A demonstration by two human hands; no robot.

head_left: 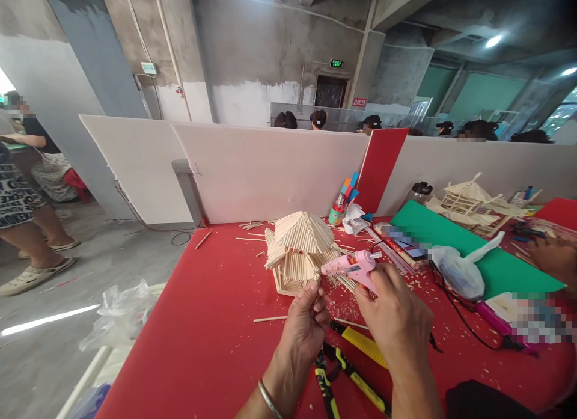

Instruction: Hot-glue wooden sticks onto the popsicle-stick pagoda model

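My right hand (392, 308) grips a pink glue gun (354, 267) by its handle, with the nozzle pointing left. My left hand (306, 311) is closed in a pinch just below the nozzle tip, on a small pale wooden piece (317, 279) that the fingers mostly hide. Directly behind my hands stands a small house model (303, 232) made of wooden sticks, with a peaked roof. Loose wooden sticks (269, 319) and crumbs lie around it. In front of my wrists are black-and-yellow pliers (327, 389) and a yellow utility knife (365, 345).
White partition boards (270, 172) edge the red table (193, 329) at the back. Right of the model are a cup of pens (336, 215), a green board (469, 250), a plastic bag (457, 275), a black cable (469, 329) and another stick model (469, 196). Another person's hand (554, 253) is far right.
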